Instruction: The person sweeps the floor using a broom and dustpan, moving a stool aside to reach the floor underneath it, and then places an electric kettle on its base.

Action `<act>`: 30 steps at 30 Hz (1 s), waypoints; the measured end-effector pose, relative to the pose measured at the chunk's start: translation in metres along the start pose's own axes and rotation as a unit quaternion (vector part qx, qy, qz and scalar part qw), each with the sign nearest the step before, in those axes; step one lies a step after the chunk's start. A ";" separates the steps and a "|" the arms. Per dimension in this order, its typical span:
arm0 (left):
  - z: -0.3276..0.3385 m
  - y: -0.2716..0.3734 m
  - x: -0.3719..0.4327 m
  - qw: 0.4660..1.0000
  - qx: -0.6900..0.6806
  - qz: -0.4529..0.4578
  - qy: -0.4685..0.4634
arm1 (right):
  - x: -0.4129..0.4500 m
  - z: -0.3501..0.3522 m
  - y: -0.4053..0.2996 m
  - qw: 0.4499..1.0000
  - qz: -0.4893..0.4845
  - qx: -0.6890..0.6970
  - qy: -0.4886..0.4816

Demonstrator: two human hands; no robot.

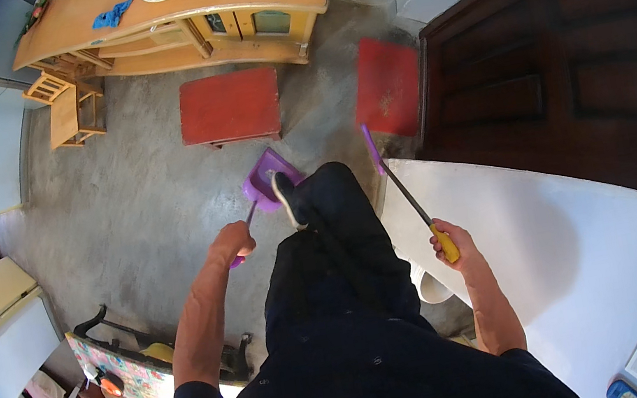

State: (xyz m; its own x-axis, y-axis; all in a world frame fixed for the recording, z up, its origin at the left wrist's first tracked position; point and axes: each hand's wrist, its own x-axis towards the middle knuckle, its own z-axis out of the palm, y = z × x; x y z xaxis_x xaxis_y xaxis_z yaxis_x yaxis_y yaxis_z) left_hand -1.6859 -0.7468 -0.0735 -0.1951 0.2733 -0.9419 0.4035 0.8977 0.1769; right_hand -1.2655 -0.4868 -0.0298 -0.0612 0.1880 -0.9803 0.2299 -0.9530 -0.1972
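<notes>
My left hand (232,243) is closed round the handle of a purple dustpan (260,177), whose pan is low by the floor beside my shoe (287,199), which partly hides it. Some small pale debris seems to lie in the pan. In my right hand (453,243) is the yellow grip of a long-handled broom (413,203) with a dark shaft. Its narrow purple head (372,148) is at the near left corner of a red mat (387,88). Small light bits show on the mat.
A red low table (229,107) stands ahead, before a wooden cabinet (264,51). The small wooden chair (64,114) is at the far left. A dark door (523,73) and white wall (503,220) bound the right. A table with a floral cover (133,372) is at lower left.
</notes>
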 end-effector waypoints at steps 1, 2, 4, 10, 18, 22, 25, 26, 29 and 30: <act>0.003 -0.004 0.002 1.000 0.000 -0.002 -0.003 | -0.002 0.000 0.000 1.000 0.003 0.000 0.001; 0.005 -0.009 0.004 1.000 0.015 0.003 0.000 | -0.003 0.001 -0.002 1.000 0.003 -0.011 -0.001; 0.002 0.001 0.004 0.999 0.032 -0.007 0.001 | -0.006 0.005 -0.013 1.000 -0.002 -0.023 0.007; 0.015 -0.016 0.015 0.999 0.046 -0.003 -0.029 | 0.019 0.028 -0.037 0.999 -0.042 -0.015 0.015; 0.013 -0.021 0.017 0.999 -0.044 0.005 0.004 | 0.155 0.043 -0.099 0.988 -0.112 0.032 0.103; 0.010 -0.003 0.024 0.999 -0.045 0.011 -0.012 | 0.276 0.013 -0.111 0.976 -0.048 0.176 0.115; 0.012 0.016 0.027 0.997 -0.068 -0.014 -0.018 | 0.309 0.030 -0.080 0.986 -0.012 0.141 0.091; 0.011 -0.002 0.021 0.997 -0.074 -0.026 -0.013 | 0.301 0.063 -0.054 0.996 -0.008 0.047 0.073; 0.003 0.007 0.007 0.993 -0.082 -0.077 -0.028 | 0.234 0.097 -0.007 0.995 -0.033 -0.092 0.020; 0.008 -0.013 0.011 0.994 -0.082 -0.068 -0.026 | 0.208 0.100 -0.007 0.996 -0.003 -0.091 0.001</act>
State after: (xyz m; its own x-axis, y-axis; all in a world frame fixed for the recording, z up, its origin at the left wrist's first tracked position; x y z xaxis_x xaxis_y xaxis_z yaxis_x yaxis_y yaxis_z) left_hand -1.6863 -0.7586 -0.0881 -0.1893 0.1308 -0.9732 0.2248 0.9705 0.0867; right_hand -1.3766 -0.4650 -0.2303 -0.0605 0.1952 -0.9789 0.4009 -0.8933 -0.2029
